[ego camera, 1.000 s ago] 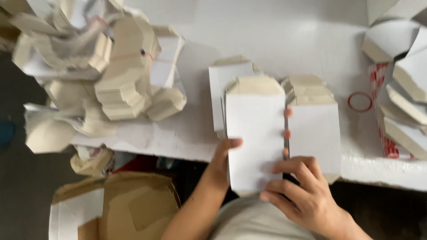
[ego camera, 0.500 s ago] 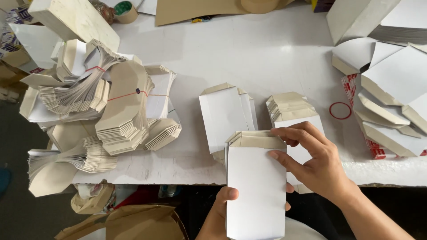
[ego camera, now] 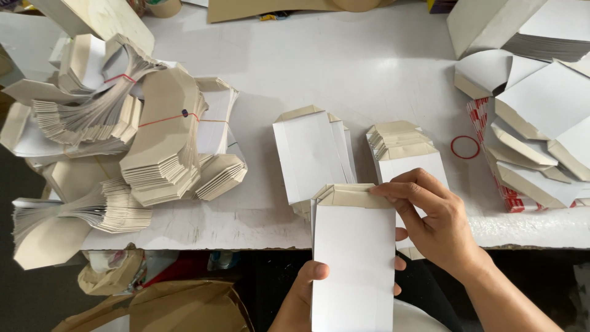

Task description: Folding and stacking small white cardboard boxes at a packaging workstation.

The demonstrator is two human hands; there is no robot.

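A: What is hidden?
B: The left hand (ego camera: pixel 305 294) is half covered by the white card stack (ego camera: pixel 353 258) gripped over the bench (ego camera: pixel 344 61) edge; its base is cut off.
A: And changed?
B: The right hand (ego camera: pixel 433 221), pinching the flaps, has been shifted slightly right.
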